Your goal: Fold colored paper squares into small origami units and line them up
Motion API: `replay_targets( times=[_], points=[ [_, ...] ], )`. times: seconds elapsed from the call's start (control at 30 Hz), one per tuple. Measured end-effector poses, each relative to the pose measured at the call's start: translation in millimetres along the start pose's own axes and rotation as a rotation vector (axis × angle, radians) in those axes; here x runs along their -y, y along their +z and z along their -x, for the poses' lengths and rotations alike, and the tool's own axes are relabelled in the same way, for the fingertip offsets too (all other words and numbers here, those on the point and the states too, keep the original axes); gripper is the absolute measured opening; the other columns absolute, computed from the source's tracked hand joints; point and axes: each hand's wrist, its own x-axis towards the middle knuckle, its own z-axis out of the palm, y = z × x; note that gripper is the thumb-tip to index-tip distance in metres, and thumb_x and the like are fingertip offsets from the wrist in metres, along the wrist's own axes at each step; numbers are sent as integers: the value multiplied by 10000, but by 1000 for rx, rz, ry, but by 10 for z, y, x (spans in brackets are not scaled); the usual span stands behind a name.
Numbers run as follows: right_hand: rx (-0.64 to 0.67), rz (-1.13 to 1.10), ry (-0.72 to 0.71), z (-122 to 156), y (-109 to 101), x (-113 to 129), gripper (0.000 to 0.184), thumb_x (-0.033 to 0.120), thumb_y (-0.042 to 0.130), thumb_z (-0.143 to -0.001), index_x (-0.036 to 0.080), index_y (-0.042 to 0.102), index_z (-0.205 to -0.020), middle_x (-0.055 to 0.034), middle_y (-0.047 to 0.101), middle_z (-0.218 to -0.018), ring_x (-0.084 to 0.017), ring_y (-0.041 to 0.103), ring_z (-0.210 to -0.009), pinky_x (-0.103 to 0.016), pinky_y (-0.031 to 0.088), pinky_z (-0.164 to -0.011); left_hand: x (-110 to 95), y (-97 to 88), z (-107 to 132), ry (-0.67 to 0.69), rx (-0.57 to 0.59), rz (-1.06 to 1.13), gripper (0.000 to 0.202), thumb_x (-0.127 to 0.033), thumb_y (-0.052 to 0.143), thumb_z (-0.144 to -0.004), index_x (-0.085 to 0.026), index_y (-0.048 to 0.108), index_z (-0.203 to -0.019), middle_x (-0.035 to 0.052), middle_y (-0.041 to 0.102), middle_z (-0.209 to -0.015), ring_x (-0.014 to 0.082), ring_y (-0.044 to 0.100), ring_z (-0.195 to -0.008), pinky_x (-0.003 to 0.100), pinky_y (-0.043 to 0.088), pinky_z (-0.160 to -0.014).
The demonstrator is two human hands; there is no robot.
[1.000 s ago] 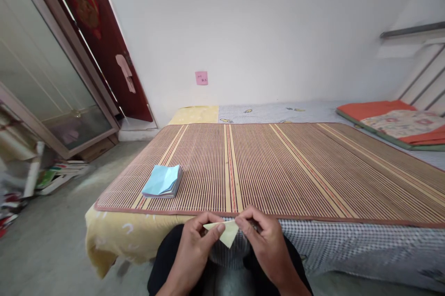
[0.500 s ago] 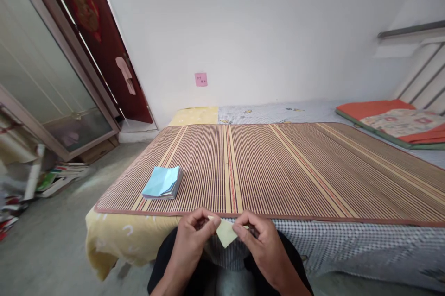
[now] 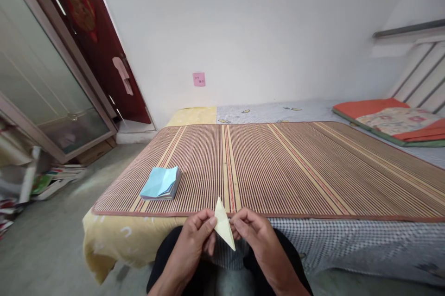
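Observation:
A folded piece of pale yellow paper (image 3: 223,225) is held over my lap, just before the near edge of the mat. It is narrow, pointed at top and bottom, and leans with its lower tip to the right. My left hand (image 3: 196,233) pinches its left edge between thumb and fingers. At the paper's right edge, the thumb and fingertips of my right hand (image 3: 255,231) are closed together, and the fingertips are partly hidden behind it. A stack of square paper (image 3: 160,182), light blue on top, lies on the mat to the left.
The striped woven mat (image 3: 194,161) covers the bed. A folded orange and floral quilt (image 3: 392,122) lies at the far right. On the white wall is a pink note (image 3: 199,79). Papers and books (image 3: 57,178) sit on the floor at left.
The yellow paper has been turned from a wide position to a steep one, its upper tip now pointing up. My left hand has shifted its hold to the paper's left edge.

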Motion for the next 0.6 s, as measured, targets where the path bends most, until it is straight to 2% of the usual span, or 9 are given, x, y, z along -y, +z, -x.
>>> replay_targets(
  times=[0.23,0.43,0.5,0.6],
  points=[
    [38,-92,58,-36,-5,-36,260,411,780,-826,175,670,-819,1,634,-767,-133,566,-674,-247,460,-648,1,6,-26,-4,76,27,319,-452,660,-918,-142,666,-843,-43,562,-482,69,395,-401,196,277,-458],
    [126,-237,58,-12,24,-95,252,418,734,-863,189,633,-894,-21,683,-791,-160,643,-674,-287,502,-669,-27,44,-14,-33,126,138,334,-467,718,-868,-138,678,-830,13,648,-605,106,541,-495,222,418,-545],
    [125,-214,36,-6,33,-96,211,395,689,-896,192,631,-906,-22,686,-776,-168,653,-675,-296,512,-675,-35,53,-3,-1,110,90,336,-474,707,-877,-143,674,-833,15,650,-623,115,551,-519,232,435,-561],
    [51,-26,-15,5,53,-92,135,323,651,-913,189,639,-909,-6,667,-725,-161,638,-647,-270,499,-633,-32,82,9,60,56,-21,313,-458,696,-888,-145,674,-885,9,641,-636,133,568,-577,244,452,-596]
  ],
)
